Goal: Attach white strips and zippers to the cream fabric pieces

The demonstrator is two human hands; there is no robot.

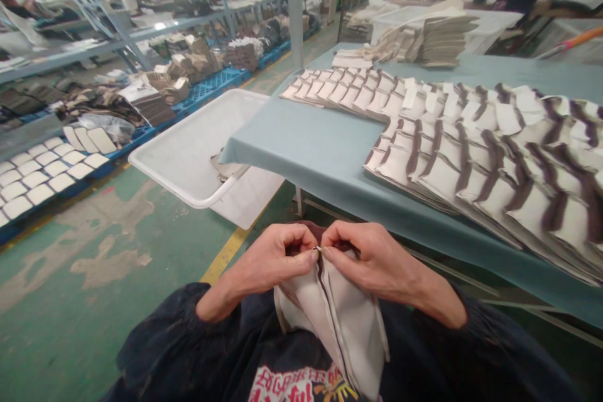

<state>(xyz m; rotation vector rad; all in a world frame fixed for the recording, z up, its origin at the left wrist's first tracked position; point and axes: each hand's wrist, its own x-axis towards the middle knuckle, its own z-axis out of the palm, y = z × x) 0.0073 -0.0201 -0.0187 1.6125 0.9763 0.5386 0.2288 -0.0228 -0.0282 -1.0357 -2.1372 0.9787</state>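
A cream fabric piece (351, 308) with a dark zipper-like seam down its middle hangs over my lap. My left hand (285, 254) pinches its upper end between thumb and bent fingers. Right beside it, my right hand (365, 257) pinches the same end, the two thumbs almost touching at the top of the seam. A small light bit shows between the fingertips, too small to name. Some brown cloth shows behind the hands. The lower end of the piece lies against my dark printed apron.
A table (301, 138) with a blue-green cover stands ahead, bearing overlapping rows of cream and brown fabric pieces (452, 157). A white plastic tub (164, 138) stands left of it. Beyond are blue pallets (207, 88) with stacked pieces, a metal post (295, 12) and other people.
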